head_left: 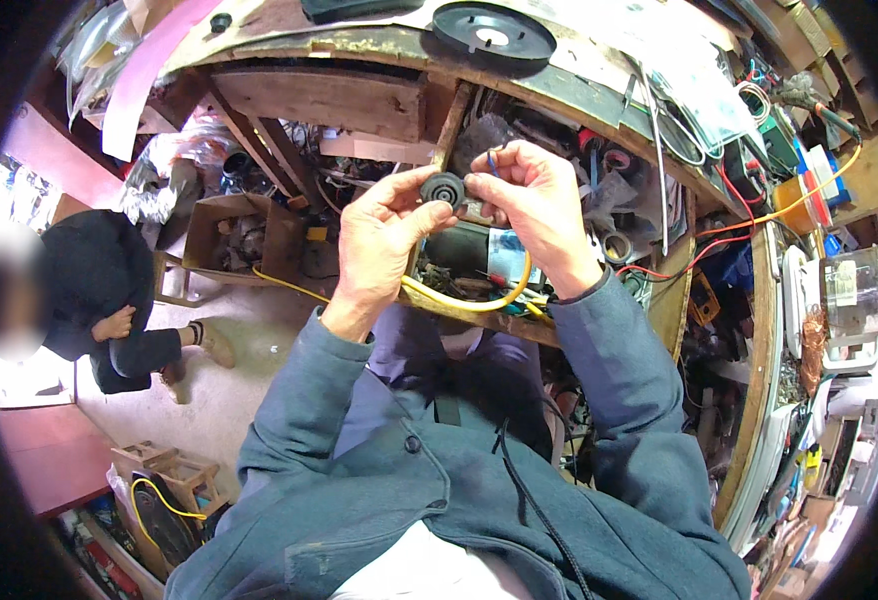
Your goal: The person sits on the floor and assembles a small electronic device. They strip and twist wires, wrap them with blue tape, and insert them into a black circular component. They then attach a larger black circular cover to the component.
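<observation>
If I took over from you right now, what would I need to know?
Left hand: pinches the small round black part from its left side.
Right hand: grips the same part from the right, with a thin blue wire at the fingertips.
Both are held up over the open wooden drawer of odds and ends; a yellow cable loops along its front.
Done: part is in hand.
Left: I cannot tell whether the wire is attached.

Black round disc (493,32) on workbench top (379,45), well above fingers. Open drawer (479,262) of tangled parts directly below fingers, yellow cable (479,303) looping along its front edge. Cardboard box (239,235) left of fingers. Seated person in black (99,290) far left (face blurred). Red wires (719,240) right of fingers.
</observation>
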### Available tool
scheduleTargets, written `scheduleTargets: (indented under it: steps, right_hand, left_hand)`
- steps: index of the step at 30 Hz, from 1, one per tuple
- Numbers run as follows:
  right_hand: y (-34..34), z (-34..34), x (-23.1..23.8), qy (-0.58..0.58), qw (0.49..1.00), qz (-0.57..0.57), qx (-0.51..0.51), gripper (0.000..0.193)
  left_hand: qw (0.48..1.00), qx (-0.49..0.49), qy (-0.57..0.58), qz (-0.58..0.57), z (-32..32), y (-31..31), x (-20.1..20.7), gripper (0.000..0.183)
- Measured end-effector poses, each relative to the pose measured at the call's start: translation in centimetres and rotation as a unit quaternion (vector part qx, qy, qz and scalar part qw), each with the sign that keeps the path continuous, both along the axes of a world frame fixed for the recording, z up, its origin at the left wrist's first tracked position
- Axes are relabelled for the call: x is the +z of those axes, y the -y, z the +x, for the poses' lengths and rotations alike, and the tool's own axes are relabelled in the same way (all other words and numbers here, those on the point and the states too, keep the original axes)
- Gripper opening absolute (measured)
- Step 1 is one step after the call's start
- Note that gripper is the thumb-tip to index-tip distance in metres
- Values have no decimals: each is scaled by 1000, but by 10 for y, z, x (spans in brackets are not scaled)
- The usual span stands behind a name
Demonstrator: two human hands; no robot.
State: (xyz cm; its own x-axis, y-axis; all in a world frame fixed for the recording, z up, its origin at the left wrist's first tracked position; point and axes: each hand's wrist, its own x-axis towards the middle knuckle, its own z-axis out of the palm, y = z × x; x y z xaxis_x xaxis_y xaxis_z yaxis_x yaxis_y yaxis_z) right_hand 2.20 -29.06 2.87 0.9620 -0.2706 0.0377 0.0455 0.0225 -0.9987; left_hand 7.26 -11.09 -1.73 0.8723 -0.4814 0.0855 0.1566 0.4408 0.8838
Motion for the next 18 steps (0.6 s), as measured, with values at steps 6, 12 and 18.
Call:
scheduleTargets:
  steps: [6,12,18]
  right_hand:
    - [6,1,4,-29,998,-37,39,11]
    - [7,2,0,-14,997,-62,35,10]
    - [3,1,0,8,991,-134,4,10]
  left_hand:
    - [999,24,-11,-40,-1,2,4,41]
    - [999,32,-6,-32,-3,1,1,41]
    - [998,65,5,-21,-7,2,3,38]
